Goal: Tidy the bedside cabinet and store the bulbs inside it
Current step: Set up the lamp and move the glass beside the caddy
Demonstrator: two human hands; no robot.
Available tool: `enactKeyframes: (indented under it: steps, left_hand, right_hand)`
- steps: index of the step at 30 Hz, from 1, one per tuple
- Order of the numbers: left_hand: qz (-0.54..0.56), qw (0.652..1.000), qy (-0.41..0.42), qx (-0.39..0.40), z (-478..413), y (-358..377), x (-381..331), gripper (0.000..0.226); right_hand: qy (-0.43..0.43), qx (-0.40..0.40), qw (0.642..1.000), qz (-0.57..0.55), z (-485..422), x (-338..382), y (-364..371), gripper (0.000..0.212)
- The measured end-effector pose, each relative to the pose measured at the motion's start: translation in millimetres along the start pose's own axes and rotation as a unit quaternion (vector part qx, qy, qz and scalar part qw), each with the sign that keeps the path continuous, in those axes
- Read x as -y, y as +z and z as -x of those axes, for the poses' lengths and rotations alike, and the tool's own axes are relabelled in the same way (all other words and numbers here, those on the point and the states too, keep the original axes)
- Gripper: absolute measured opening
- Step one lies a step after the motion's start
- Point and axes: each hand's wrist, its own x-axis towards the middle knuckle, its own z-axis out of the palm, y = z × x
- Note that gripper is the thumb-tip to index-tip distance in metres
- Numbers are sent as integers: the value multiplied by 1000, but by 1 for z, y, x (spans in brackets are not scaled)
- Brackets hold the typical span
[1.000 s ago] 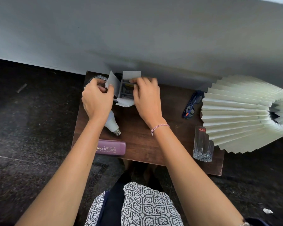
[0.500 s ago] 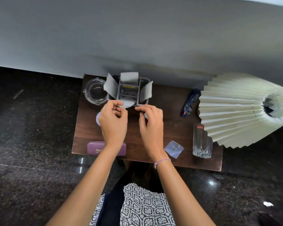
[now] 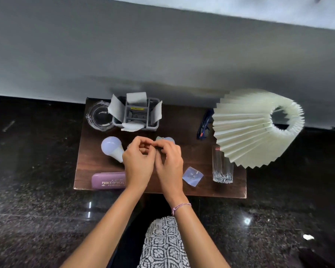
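On the cabinet (image 3: 179,120) top, centre: both hands are drawn together, fingertips meeting. Our right hand (image 3: 169,165) curls round a pale clear piece (image 3: 166,139). Our left hand (image 3: 138,165) curls in to the same spot, but we cannot tell whether it grips the piece or nothing. Our read: we're clearing small clutter, bulb storage not started. The bulb (image 3: 112,148) lies on its side just left of the left hand, base end hidden behind it. We see only one.

To do this well: keep the pinch low, drop the piece into the grey organiser (image 3: 136,117), then take the bulb by its dome. It's round and will likely roll if a wrist nudges it.

Around: glass ashtray (image 3: 100,116) just beside the organiser, purple glasses case (image 3: 107,182) at the front edge, clear square piece (image 3: 192,176) right of the right hand, tumbler (image 3: 221,165) front right, blue glasses (image 3: 203,125) beside the pleated lampshade (image 3: 246,132). Tumbler and shade crowd the right side. We can't see any cabinet door or drawer.
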Motion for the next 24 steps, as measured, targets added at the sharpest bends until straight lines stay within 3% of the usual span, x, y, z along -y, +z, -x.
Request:
enactKeyframes:
  steps: [10,17,24]
  left_hand:
    - [7,996,-77,33,36,46,11,22]
    - [40,983,-136,120,64,93,11,21]
    - [54,966,-184,173,80,139,6,23]
  right_hand:
    - [20,-2,1000,20,17,-43,-51,24]
    - [-17,118,979,164,33,-91,-101,33]
    - [6,47,971,233,61,-129,-129,34]
